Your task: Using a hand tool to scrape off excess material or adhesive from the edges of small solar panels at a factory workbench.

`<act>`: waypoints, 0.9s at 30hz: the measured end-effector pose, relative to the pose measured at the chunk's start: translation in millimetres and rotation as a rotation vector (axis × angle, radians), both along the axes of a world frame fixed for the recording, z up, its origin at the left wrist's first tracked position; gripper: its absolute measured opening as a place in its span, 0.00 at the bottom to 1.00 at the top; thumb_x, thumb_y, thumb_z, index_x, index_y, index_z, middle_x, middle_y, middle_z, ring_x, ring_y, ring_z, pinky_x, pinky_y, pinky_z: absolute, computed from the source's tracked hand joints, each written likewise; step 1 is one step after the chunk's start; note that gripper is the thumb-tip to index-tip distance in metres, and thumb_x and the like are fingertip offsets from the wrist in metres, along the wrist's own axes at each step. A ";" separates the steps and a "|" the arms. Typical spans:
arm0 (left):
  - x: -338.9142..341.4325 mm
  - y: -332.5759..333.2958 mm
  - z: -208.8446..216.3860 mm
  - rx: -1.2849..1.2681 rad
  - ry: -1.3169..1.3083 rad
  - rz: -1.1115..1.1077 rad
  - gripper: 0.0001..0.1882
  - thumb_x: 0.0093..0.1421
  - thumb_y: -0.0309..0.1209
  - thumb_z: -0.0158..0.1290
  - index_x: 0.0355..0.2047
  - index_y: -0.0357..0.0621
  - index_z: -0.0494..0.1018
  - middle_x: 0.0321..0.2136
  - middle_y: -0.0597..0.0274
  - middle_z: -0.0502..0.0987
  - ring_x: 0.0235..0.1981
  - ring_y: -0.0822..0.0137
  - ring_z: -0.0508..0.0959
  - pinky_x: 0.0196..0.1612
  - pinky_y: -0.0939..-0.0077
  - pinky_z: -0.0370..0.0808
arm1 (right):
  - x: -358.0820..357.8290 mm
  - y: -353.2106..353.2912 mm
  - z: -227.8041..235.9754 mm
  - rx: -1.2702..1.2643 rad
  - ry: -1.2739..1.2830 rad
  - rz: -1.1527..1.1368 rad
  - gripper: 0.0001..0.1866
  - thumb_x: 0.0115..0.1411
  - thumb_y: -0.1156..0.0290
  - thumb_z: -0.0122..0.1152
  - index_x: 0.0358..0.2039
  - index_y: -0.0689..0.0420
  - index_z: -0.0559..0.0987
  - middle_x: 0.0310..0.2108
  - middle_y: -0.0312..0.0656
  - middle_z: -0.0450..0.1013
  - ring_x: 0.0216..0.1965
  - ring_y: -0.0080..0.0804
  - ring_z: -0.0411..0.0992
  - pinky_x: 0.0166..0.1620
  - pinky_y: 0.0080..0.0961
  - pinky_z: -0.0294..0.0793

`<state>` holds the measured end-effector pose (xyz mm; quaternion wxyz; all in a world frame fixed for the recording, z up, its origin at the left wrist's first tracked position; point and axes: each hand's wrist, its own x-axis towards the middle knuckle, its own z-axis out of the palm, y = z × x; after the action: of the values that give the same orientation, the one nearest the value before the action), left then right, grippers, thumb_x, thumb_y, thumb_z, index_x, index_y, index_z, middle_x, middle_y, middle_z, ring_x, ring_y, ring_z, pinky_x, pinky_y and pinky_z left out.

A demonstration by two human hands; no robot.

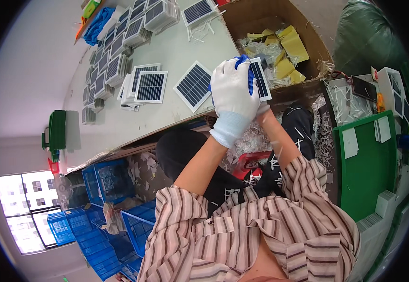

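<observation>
My left hand (235,89), in a white glove with blue-coated fingers, is closed on a small solar panel (260,80) with a white rim. The panel is partly hidden behind the glove. My right hand (263,108) is behind the left one; little more than its glove edge shows, and its fingers are hidden. Both hands are by the table's right edge, beside an open cardboard box (279,91). Just left of my left hand, another solar panel (194,86) lies turned cornerwise on the table. Farther left is a short stack of solar panels (151,87).
Many stacked panels (117,69) cover the far left of the grey table (167,113). White strips and yellow pieces (293,44) fill the box. A green tray (366,164) stands at right, blue crates (84,235) at lower left, and a green sack (366,37) at far right.
</observation>
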<state>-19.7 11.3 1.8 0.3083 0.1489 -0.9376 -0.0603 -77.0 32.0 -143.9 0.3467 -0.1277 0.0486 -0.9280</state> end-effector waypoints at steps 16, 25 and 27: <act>15.3 -13.6 2.5 0.034 -0.001 -0.046 0.17 0.46 0.23 0.55 0.40 0.41 0.73 0.41 0.52 0.73 0.46 0.50 0.71 0.50 0.60 0.67 | -10.7 63.0 17.1 0.782 0.828 -0.140 0.08 0.50 0.74 0.63 0.31 0.62 0.77 0.24 0.34 0.74 0.24 0.16 0.70 0.30 0.17 0.71; 13.7 -9.8 -1.3 -0.022 0.027 -0.012 0.18 0.46 0.24 0.55 0.40 0.42 0.72 0.40 0.52 0.73 0.44 0.50 0.71 0.49 0.60 0.67 | 47.6 87.1 14.6 0.956 0.693 -0.256 0.21 0.49 0.84 0.60 0.45 0.63 0.67 0.37 0.38 0.73 0.36 0.23 0.73 0.43 0.23 0.74; 10.8 -7.2 -1.7 0.009 0.020 0.028 0.18 0.45 0.24 0.55 0.41 0.42 0.73 0.40 0.51 0.73 0.45 0.49 0.70 0.49 0.60 0.67 | 40.8 58.9 -0.1 0.961 0.701 -0.468 0.18 0.53 0.83 0.57 0.45 0.62 0.68 0.37 0.37 0.74 0.35 0.25 0.73 0.43 0.23 0.74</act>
<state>-8.9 4.1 0.0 0.3176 0.1627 -0.9321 -0.0620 -36.2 90.8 -144.0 0.1169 -0.2397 0.5965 -0.7570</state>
